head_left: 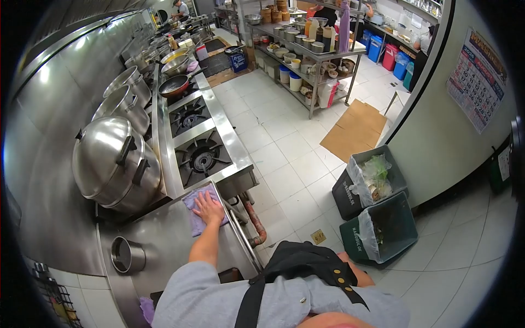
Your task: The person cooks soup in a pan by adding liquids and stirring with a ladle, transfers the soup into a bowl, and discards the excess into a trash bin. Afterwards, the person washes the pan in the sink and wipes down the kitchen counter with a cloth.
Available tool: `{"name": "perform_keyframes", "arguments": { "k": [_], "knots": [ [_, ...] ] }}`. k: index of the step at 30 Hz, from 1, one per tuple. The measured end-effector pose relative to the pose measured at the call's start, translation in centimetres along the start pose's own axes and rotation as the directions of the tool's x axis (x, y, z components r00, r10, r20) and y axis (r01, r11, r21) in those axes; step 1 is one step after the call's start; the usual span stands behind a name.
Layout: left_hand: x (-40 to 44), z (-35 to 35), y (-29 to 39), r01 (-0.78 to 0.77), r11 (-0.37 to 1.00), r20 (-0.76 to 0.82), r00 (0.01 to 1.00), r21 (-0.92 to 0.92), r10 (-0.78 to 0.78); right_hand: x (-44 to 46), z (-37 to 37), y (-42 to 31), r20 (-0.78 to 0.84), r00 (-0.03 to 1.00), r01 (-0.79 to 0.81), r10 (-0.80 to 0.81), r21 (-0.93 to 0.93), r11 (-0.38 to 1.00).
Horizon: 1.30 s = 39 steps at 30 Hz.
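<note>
My left hand (209, 209) lies flat with its fingers spread on a purple cloth (195, 223). The cloth rests on the stainless steel counter (169, 240), close to its right edge and just in front of the stove. A small steel pot (128, 255) stands farther left on the same counter. Of my right arm only a bit of skin shows beside the dark apron (306, 262); the right hand is hidden.
Ahead are gas burners (203, 158), a frying pan (174, 86) and a large lidded steamer (112, 164). Two bins (383, 232) stand on the floor at right, near flattened cardboard (354, 128). A loaded steel shelf (306, 60) is farther back; people work in the distance.
</note>
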<state>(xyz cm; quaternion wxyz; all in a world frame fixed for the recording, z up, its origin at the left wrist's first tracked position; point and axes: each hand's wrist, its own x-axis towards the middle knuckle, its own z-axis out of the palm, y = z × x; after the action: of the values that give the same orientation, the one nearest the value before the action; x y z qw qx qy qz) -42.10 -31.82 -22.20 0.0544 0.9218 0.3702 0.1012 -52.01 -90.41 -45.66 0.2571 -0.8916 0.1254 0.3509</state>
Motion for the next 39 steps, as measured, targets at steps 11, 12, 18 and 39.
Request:
{"name": "perform_keyframes", "arguments": {
  "k": [11,12,18,39],
  "knots": [
    [-0.2,-0.1,-0.1,0.003,1.0,0.009,1.0,-0.009,-0.003,7.0,6.2,6.1,-0.059,0.996,-0.064,0.062,-0.038,0.997],
    [-0.3,-0.1,-0.1,-0.001,1.0,0.005,1.0,-0.011,0.001,7.1,6.4,6.3,-0.063,0.996,-0.068,0.064,-0.053,0.996],
    [-0.1,-0.2,0.0,-0.008,1.0,-0.002,1.0,-0.009,0.008,2.1,1.5,2.3,0.02,1.0,-0.003,0.004,-0.045,0.999],
    [-0.5,-0.6,-0.3,0.034,0.999,0.063,0.997,0.04,-0.036,1.6,1.4,1.8,0.026,0.994,0.107,-0.104,-0.167,0.98]
  ]
}}
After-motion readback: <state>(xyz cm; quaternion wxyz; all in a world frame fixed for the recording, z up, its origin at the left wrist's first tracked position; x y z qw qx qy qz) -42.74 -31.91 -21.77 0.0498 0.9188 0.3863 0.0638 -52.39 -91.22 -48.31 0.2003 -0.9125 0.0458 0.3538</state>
